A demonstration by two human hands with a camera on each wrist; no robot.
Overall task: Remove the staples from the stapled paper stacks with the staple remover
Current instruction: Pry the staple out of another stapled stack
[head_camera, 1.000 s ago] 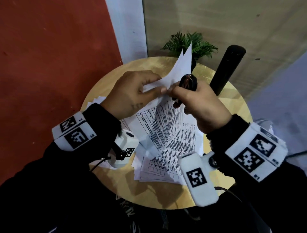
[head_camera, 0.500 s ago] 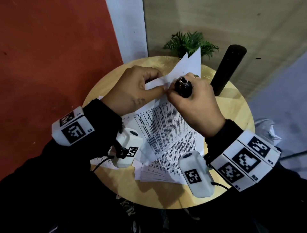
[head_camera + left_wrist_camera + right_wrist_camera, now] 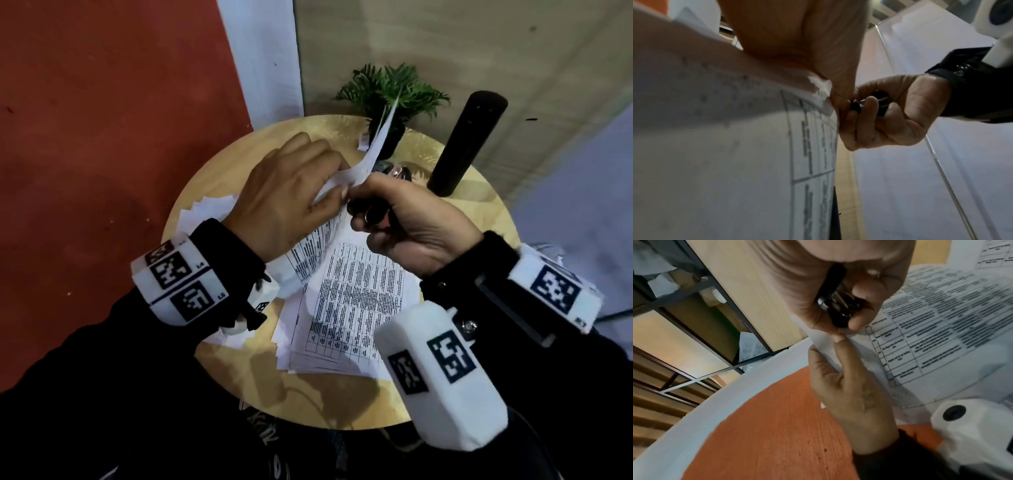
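Since earlier: right hand (image 3: 407, 219) rolled palm-up | Head: left hand (image 3: 287, 195) pinches paper stack (image 3: 346, 294) corner above table (image 3: 212, 178) | Left wrist: corner looks torn | Right wrist: fingers curl round staple remover (image 3: 838, 305) | Risk: tugging could tear the corner further.

L hand (image 3: 287, 192) pinching w/ thumb + fingers; R hand (image 3: 411, 219) curled, fingertips touching L's.

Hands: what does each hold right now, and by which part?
Left hand pinches the paper stack at its raised corner. Right hand grips the staple remover around its body.
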